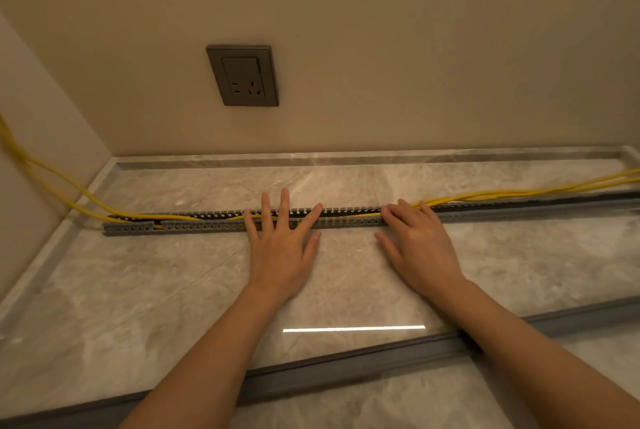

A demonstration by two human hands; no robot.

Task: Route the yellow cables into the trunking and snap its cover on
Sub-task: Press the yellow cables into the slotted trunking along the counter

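A long grey slotted trunking (194,224) lies across the marble floor, parallel to the wall, with its top uncovered. Yellow cables (519,193) come in from the right and from the left wall (69,182) and run inside the channel. My left hand (282,241) rests flat with spread fingers over the trunking's middle. My right hand (415,238) lies flat beside it, fingertips on the trunking where the cables enter. Neither hand holds anything. The grey cover strip (346,368) lies on the floor near me, under my forearms.
A dark wall socket (244,76) sits on the beige wall above the trunking. The marble floor (138,290) has a raised border along the wall and the left side. A bright light reflection shows on the floor between my forearms.
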